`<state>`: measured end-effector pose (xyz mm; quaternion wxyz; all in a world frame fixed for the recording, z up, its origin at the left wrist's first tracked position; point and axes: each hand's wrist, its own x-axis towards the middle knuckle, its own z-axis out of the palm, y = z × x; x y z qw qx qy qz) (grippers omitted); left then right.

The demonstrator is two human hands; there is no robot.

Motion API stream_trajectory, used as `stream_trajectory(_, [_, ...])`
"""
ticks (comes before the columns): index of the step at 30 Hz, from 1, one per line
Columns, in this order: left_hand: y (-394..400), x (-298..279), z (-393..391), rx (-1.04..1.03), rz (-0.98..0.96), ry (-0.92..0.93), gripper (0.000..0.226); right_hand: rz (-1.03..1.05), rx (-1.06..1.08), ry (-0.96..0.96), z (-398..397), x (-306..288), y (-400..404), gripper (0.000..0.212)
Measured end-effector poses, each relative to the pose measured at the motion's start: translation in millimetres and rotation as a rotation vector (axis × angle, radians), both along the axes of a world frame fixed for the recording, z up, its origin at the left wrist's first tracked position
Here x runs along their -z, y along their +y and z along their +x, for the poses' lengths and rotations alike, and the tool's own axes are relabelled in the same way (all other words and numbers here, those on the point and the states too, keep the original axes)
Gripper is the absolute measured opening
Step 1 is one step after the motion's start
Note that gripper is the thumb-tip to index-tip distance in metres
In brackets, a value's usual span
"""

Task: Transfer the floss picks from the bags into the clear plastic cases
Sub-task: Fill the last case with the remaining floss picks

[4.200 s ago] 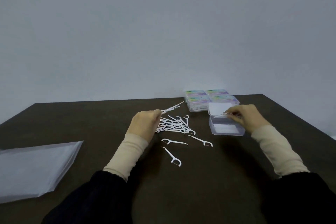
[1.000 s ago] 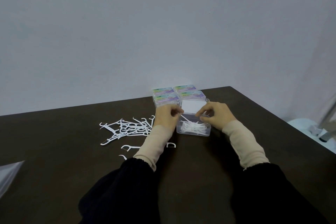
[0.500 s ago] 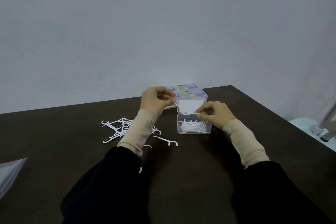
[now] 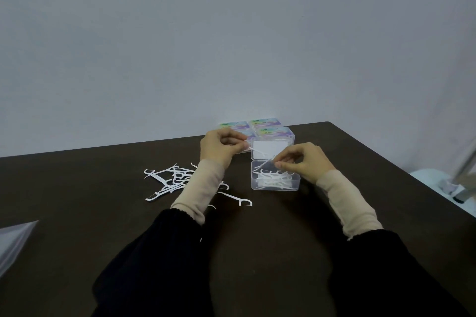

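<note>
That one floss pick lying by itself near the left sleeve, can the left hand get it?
Probably yes. The lone floss pick lies bare on the table beside the left forearm. The left hand already pinches a pick, so it may need to drop that first.

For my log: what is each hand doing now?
Left hand: pinches floss picks.
Right hand: pinches one pick over the open case.
</note>
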<state>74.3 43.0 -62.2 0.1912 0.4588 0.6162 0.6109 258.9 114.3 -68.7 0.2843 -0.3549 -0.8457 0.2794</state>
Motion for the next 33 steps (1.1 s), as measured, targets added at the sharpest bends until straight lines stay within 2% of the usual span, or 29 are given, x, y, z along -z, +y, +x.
stream_trajectory(4, [3,-3,6,0.017,0.025,-0.099,0.023,-0.038,0.01,0.114,1,-2,-1,0.018])
stream_trajectory(9, [3,-7,17,0.072,0.05,-0.149,0.022,-0.039,0.002,0.023,-4,0,-3,0.008])
stream_trajectory(11, [5,-6,18,0.059,0.048,-0.145,0.022,-0.003,0.061,-0.004,-4,2,0,0.008])
stream_trajectory(14, [4,1,21,0.041,-0.001,-0.127,0.016,0.033,0.179,0.071,0,3,5,0.01])
stream_trajectory(17, [2,14,27,0.027,-0.121,-0.003,0.014,0.032,0.188,0.094,2,4,7,0.019])
stream_trajectory(20, [3,21,30,-0.027,-0.259,0.273,0.01,0.049,0.176,0.057,1,6,7,0.021])
stream_trajectory(23, [1,17,31,-0.108,-0.281,0.454,0.011,0.079,0.165,0.036,-2,7,6,0.019])
stream_trajectory(28, [-6,16,34,-0.092,-0.303,0.766,0.023,0.176,0.068,-0.016,-11,4,-4,0.015])
stream_trajectory(30, [-12,15,32,-0.101,-0.272,0.766,0.024,0.224,0.035,-0.047,-19,3,-9,0.014])
stream_trajectory(33, [-24,13,14,-0.068,-0.204,0.589,0.016,0.309,0.024,-0.044,-29,0,-21,0.017])
